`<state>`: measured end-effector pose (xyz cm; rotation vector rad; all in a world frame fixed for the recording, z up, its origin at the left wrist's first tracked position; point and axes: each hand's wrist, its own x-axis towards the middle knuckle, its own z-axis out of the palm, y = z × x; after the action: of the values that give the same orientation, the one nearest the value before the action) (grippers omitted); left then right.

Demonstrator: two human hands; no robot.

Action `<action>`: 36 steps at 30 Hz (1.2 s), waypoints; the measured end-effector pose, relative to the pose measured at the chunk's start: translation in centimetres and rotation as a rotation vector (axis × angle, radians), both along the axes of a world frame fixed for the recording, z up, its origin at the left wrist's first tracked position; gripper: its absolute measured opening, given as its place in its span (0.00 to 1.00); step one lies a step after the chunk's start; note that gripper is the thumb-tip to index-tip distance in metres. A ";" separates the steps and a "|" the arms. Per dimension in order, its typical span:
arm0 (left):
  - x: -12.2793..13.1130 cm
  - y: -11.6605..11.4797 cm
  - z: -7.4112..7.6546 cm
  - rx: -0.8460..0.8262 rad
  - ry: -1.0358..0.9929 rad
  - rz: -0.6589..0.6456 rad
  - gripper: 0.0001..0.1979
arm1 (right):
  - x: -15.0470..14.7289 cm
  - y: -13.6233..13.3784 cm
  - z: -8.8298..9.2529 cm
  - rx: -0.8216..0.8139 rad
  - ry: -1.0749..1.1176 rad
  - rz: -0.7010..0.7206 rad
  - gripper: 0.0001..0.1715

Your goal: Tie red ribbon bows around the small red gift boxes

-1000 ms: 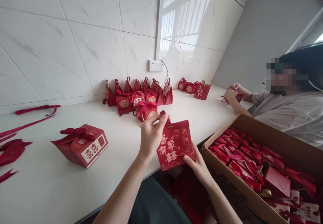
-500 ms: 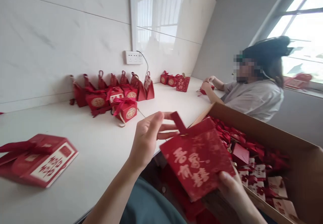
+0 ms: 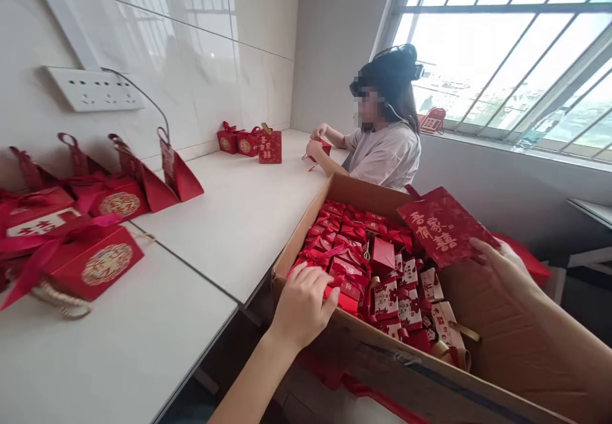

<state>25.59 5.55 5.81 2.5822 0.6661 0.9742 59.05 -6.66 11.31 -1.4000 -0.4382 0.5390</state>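
My right hand (image 3: pixel 509 268) pinches a red candy gift box (image 3: pixel 442 227) with pale gold Chinese lettering by its lower right corner, thumb on the front. The box is tilted above the carton's right part, and its narrow strap sticks up at the left. My left hand (image 3: pixel 306 303) lies over the near left corner of the cardboard carton (image 3: pixel 478 389). Its fingers bend over red boxes inside, with the thumb apart, and nothing is seen lifted in it. Packed in the carton are several red ribboned boxes (image 3: pixel 347 271) and white-and-red printed boxes (image 3: pixel 408 306).
Red boxes with ribbons and loops (image 3: pixel 112 204) stand along the wall on the white table (image 3: pixel 191 245). Further back are a few more red boxes (image 3: pixel 270 146). Across the carton's far side, a person (image 3: pixel 385 150) handles a red box. A barred window is at the right.
My view has swung right. The red gift box has moved from between my hands to over the carton, in my right hand alone. My left hand has left its strap for the carton's corner.
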 end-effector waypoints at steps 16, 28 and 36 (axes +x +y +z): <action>0.4 1.0 -2.1 0.405 -0.143 0.032 0.12 | -3.6 1.3 -1.8 -0.019 0.493 0.271 0.07; 1.2 0.8 -2.8 0.387 -0.264 0.091 0.11 | -6.6 0.7 -1.2 0.221 0.829 0.475 0.14; 1.1 0.8 -2.2 0.416 -0.233 0.091 0.13 | -9.8 0.5 1.5 0.074 0.921 0.448 0.29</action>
<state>26.70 6.32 3.65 2.7322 0.5712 1.5588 49.26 -6.14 12.78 -0.8437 -0.0066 1.4268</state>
